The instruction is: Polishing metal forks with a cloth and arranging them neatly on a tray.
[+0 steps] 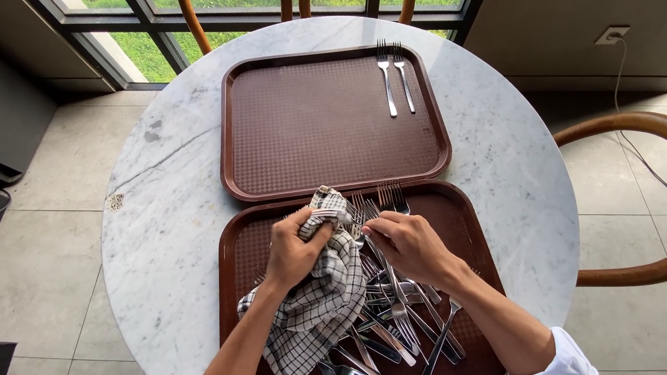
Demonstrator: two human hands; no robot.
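Round white marble table (154,225) fills centre frame; bentwood chair (666,185) at right edge, two more chair backs at top, grey floor tiles around. Two brown plastic trays end to end. Far tray (305,134), upper centre: nearly bare, only two forks (395,79) lying parallel, tines up-frame, in its upper right corner. Near tray (233,275), lower centre: loose heap of forks (395,317), handles crossing, tines pointing every way, mostly under and right of hands. Checked cloth (318,300), black on white, drapes from centre frame down to lower left of near tray. Left hand (295,250) closed around bunched cloth, wrapped over tine end of one fork (357,229) held above near tray's top edge. Right hand (409,241) pinching same fork, apparently at the handle side; exact finger contact hidden. Handling guess: fork light, rigid, polished steel, so likely slippery bare-handed, better grip through cloth; tines sharp-ish, safest hold at neck or mid-handle. Cloth soft, limp, conforms to anything. Heap tangles easily; lifting one piece probably drags neighbours.
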